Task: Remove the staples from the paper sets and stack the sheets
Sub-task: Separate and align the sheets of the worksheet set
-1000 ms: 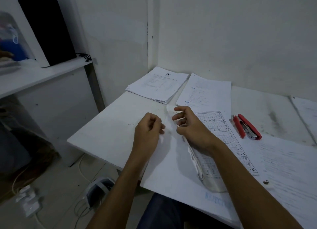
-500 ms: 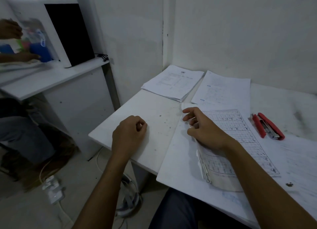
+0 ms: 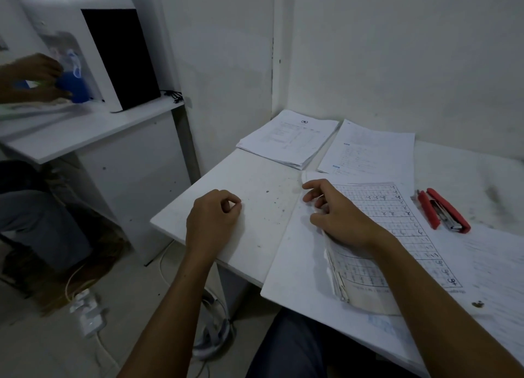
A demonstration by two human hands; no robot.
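- Right hand rests on the gridded paper set, fingers curled at its upper-left corner; whether they pinch a page, cannot tell.
- Left hand sits on the bare table, thumb and forefinger pinched together, possibly on a staple, too small to tell.
- Set's long axis runs from the far-left corner toward the person; right hand nearer.
- Stack of sheets lies beyond, far-left.
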